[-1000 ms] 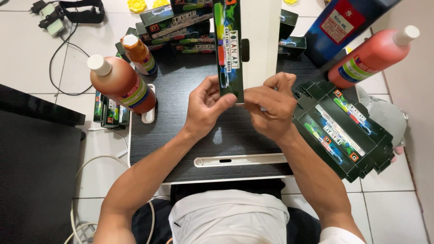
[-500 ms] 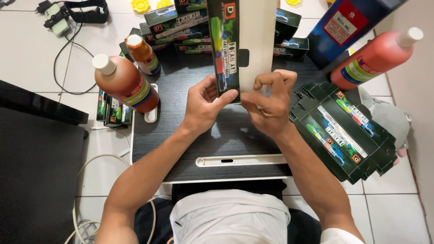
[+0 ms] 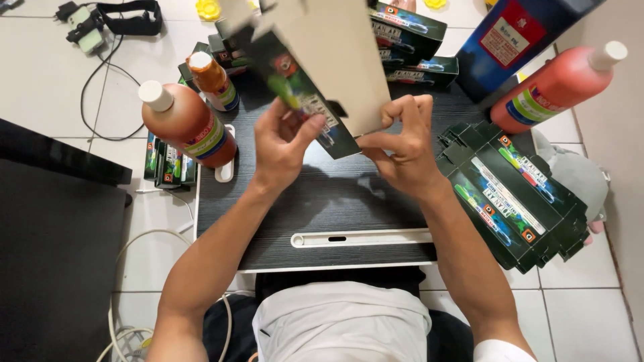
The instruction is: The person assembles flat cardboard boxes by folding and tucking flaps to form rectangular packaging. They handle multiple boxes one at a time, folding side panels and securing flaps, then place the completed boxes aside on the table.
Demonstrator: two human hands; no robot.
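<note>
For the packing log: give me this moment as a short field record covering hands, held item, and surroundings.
left hand: grips the printed dark side of the carton
right hand: pinches the carton's lower edge near the plain inner face
held item: flat cardboard carton, tilted, part unfolded
surface: dark lap desk
right of hands: stack of flat green cartons
left of hands: large orange bottle with white cap, small orange bottle behind it
far right: another orange bottle lying tilted
</note>
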